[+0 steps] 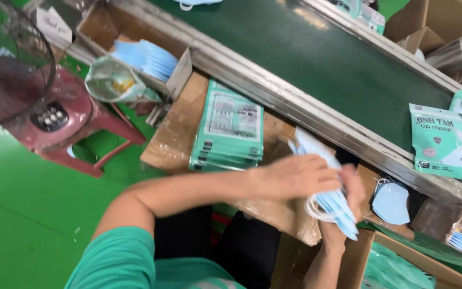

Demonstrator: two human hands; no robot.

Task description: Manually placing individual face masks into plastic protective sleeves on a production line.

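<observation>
Green factory flooring fills the left of the view, and a long dark green conveyor belt [348, 69] with a grey metal rim runs diagonally across the top. Just below that belt, the left hand [298, 176] lies on top of a stack of pale blue folded face masks [330, 200], its fingers pressed together and curled over the stack's upper edge. The right hand [351, 195] comes up from beneath, fingers closed around the far side of the same stack, so the masks are clamped between both hands, with white ear loops hanging out below. Left of the hands, beside the belt's rim, a pile of flat mint-green printed mask packets [231, 131] rests on a brown cardboard carton [172, 134]. Further up along the belt, an open cardboard box [180, 75] holds more light blue masks. On the belt itself, near its right end, lies a single mint-green mask packet [442, 142]. Below the belt's rim to the right of the hands sits one loose pale blue mask [391, 203]. Well left of the belt stands a dark red plastic stool [81, 134], partly behind the wire cage of a fan [12, 64].
</observation>
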